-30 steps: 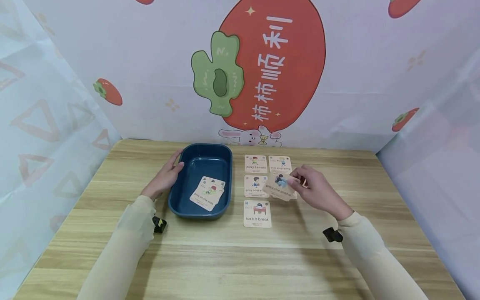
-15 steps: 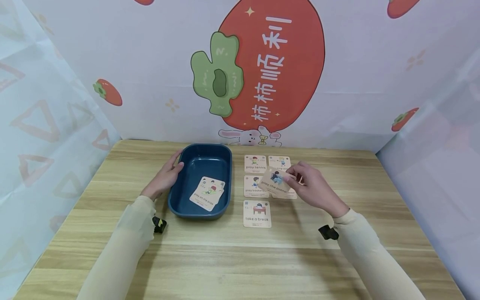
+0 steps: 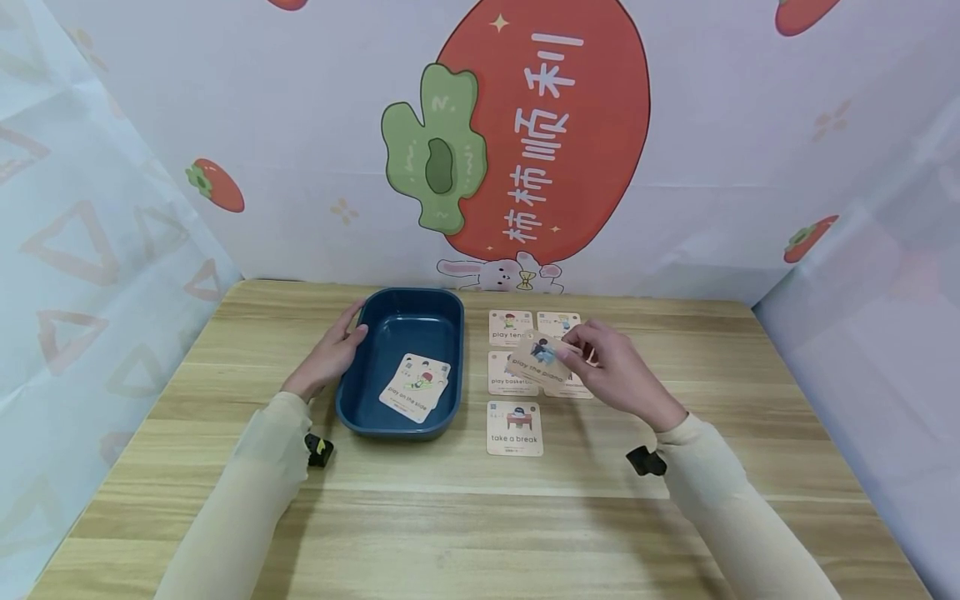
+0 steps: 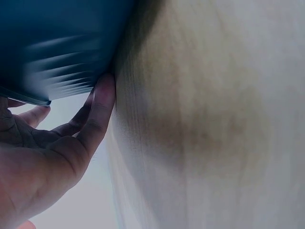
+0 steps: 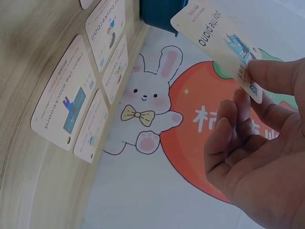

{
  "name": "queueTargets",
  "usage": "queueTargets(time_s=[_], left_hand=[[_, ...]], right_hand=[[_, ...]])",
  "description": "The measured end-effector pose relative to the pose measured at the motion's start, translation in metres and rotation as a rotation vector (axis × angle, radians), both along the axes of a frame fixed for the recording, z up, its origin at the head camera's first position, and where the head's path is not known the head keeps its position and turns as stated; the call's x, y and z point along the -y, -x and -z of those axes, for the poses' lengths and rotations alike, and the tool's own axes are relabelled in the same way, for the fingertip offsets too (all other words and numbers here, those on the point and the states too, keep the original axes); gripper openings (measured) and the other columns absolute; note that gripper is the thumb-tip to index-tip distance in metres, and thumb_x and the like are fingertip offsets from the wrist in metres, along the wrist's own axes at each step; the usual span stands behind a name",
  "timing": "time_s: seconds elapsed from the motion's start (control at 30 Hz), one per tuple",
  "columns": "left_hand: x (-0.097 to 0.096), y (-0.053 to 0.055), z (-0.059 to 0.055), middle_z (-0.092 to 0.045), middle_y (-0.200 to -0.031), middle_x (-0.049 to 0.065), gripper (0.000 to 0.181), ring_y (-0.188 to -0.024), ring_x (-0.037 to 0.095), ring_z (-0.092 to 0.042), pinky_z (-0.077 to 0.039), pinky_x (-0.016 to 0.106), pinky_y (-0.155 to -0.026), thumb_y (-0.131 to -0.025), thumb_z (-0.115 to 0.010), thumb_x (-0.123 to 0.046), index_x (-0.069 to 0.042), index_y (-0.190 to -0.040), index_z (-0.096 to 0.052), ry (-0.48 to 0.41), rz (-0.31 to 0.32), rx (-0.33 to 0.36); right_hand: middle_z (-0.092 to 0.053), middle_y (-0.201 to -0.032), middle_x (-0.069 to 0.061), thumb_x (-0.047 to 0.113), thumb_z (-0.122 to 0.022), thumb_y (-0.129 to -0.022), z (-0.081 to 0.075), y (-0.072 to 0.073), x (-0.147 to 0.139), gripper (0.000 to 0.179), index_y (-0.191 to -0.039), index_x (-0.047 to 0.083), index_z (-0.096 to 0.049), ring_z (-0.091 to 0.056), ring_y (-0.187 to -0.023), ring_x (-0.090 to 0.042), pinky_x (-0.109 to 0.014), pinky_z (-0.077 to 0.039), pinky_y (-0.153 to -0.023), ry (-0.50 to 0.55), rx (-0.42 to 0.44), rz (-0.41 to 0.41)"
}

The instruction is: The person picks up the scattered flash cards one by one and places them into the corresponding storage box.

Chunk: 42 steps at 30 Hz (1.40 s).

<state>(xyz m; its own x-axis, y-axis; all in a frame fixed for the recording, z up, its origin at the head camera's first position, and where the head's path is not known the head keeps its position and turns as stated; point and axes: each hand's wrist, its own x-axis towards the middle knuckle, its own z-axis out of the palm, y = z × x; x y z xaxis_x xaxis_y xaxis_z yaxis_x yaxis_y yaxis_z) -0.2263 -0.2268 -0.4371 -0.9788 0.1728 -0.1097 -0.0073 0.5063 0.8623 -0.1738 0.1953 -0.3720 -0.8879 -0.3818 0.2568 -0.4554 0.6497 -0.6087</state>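
My right hand [image 3: 618, 371] pinches a "play the piano" card [image 3: 535, 360] between thumb and fingers, tilted above the laid-out cards. In the right wrist view that card [image 5: 209, 38] is held by one corner. Below it are the "play tennis" card [image 3: 508, 322], the "play basketball" card [image 3: 501, 385] and the "clean the blackboard" card [image 5: 66, 98], all partly covered in the head view. My left hand [image 3: 327, 357] rests against the left side of a dark blue box [image 3: 386, 304], thumb at the rim. In the left wrist view its fingers [image 4: 97, 112] touch the outer wall.
Inside the box lies a small pile of cards, a "play on the slide" card [image 3: 412, 387] on top. A "take a break" card [image 3: 514, 429] lies nearest me. The ping-pong card [image 3: 558, 321] is at the back. A printed cloth [image 3: 300, 167] hangs behind the wooden table [image 3: 450, 533].
My right hand has carried the "play the piano" card a little left and away from me, now over the tennis and basketball cards' edges. The left hand and the box have stayed put.
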Motion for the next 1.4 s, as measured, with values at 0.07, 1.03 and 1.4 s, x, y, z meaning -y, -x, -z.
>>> queueTargets(time_s=[0.07,1.03,1.4], left_hand=[[0.000,0.000,0.000,-0.005,-0.169,0.018,0.059,-0.147,0.050,-0.023,-0.022,0.067,-0.115,-0.113,-0.030,-0.028,-0.017,-0.165,-0.004,0.000,0.000,0.001],[0.001,0.000,0.002,-0.009,-0.168,0.020,0.058,-0.146,0.049,-0.026,-0.024,0.066,-0.114,-0.113,-0.029,-0.027,-0.017,-0.165,-0.006,-0.015,0.001,-0.009],[0.000,0.000,0.001,-0.011,-0.167,0.022,0.058,-0.144,0.049,-0.030,-0.025,0.067,-0.114,-0.113,-0.029,-0.028,-0.018,-0.165,-0.005,-0.010,-0.001,0.003]], right_hand=[[-0.053,-0.086,-0.004,0.015,-0.067,-0.100,0.000,0.001,0.002,0.010,-0.093,0.009,-0.070,-0.049,-0.075,-0.020,-0.034,-0.043,-0.066,0.003,0.004,0.000],[-0.052,-0.085,-0.003,0.014,-0.069,-0.098,-0.010,0.008,0.034,0.008,-0.092,0.009,-0.070,-0.049,-0.077,-0.021,-0.035,-0.044,-0.068,0.058,-0.008,-0.052],[-0.051,-0.086,-0.004,0.014,-0.069,-0.099,-0.012,0.011,0.051,0.008,-0.093,0.009,-0.070,-0.049,-0.079,-0.022,-0.036,-0.043,-0.068,0.084,0.011,-0.069]])
